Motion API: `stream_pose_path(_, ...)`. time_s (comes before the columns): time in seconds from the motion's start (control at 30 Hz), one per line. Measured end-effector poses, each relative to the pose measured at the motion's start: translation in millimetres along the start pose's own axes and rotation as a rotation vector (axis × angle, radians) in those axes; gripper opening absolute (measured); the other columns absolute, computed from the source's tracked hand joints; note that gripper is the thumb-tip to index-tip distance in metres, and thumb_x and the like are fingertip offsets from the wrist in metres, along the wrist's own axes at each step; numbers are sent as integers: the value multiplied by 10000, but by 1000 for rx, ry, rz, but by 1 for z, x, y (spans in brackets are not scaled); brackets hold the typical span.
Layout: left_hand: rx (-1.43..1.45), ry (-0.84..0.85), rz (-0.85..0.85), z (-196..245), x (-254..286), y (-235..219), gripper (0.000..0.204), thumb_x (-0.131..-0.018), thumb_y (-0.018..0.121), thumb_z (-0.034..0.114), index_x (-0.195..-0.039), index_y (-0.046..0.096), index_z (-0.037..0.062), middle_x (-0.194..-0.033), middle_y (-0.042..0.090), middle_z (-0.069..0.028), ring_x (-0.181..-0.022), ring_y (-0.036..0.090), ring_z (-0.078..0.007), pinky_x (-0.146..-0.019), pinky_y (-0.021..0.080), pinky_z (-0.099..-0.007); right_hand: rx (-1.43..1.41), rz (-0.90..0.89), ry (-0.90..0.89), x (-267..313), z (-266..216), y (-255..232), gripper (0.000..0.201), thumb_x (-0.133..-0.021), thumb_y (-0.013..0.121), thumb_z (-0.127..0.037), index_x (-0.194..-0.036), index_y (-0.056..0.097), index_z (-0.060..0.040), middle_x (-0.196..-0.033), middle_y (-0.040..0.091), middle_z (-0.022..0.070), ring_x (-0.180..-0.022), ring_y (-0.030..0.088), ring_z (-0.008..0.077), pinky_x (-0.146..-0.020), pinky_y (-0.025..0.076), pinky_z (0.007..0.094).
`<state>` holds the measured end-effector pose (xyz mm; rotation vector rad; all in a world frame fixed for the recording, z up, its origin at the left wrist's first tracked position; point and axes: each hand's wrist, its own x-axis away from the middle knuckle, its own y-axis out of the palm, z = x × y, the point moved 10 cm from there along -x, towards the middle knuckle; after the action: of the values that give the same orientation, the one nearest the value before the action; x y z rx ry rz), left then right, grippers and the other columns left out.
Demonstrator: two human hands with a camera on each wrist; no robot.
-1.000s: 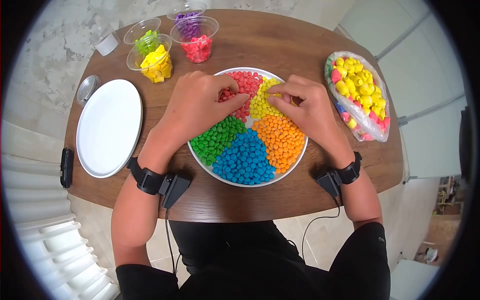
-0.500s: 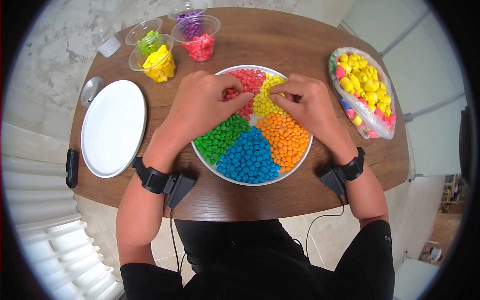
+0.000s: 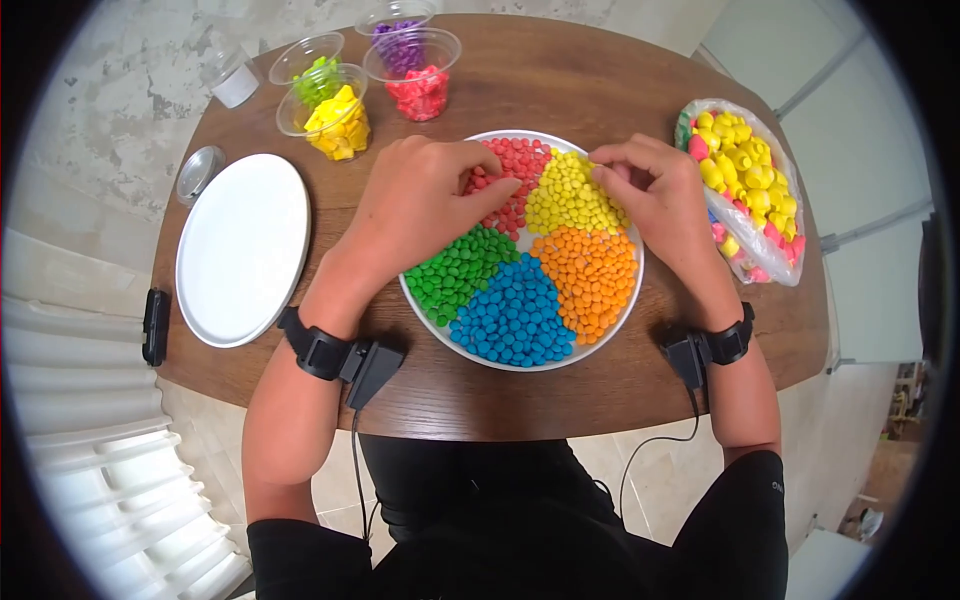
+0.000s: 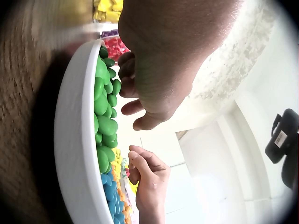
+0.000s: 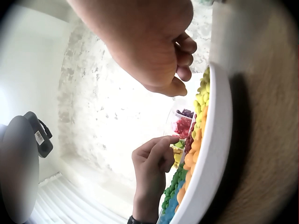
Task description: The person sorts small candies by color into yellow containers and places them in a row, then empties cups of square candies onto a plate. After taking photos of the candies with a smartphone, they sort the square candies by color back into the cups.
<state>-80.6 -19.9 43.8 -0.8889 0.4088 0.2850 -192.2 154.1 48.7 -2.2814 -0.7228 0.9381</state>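
A round white plate (image 3: 440, 338) holds small candies sorted by colour: red candies (image 3: 525, 158), yellow candies (image 3: 570, 195), orange candies (image 3: 585, 280), blue candies (image 3: 513, 315) and green candies (image 3: 462, 275). Over the red section is my left hand (image 3: 425, 195), fingers loosely bent and thumb apart from them. My right hand (image 3: 660, 190) hovers at the outer side of the yellow section, index finger and thumb close together. In the right wrist view its thumb stands apart from the curled fingers (image 5: 184, 58). No candy shows in either hand.
An empty white plate (image 3: 245, 250) lies at the left by a clear round lid (image 3: 200, 172). Clear cups hold yellow pieces (image 3: 338, 125), red pieces (image 3: 418, 95), light green pieces (image 3: 318, 82) and purple pieces (image 3: 398, 50). A plastic bag (image 3: 770, 255) of yellow and pink pieces is at right.
My right hand has drawn back from the middle of the yellow candies toward the plate's right rim. The left hand stays over the red ones. The whole head view has shifted slightly.
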Motion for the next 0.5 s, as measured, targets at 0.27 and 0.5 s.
stream_pose_path(0.27,-32,-38,19,-3,-1,-3,163,-903,815,176,-950,793,22,-560,564,-50,-496,494,-106,-498,363,-301,-7,-67,47,3,10,-2,91,-867,751,-46,-935,777,9,-743,642,93,-643,607,180,-608,488,327)
stream_pose_path(0.5,-23,-45,6,-2,-1,-2,153,-903,813,165,-951,794,22,-548,543,-37,-490,466,-96,-496,353,-297,-44,-167,31,5,-1,10,101,-850,748,-42,-928,776,15,-757,658,100,-645,622,216,-605,487,353)
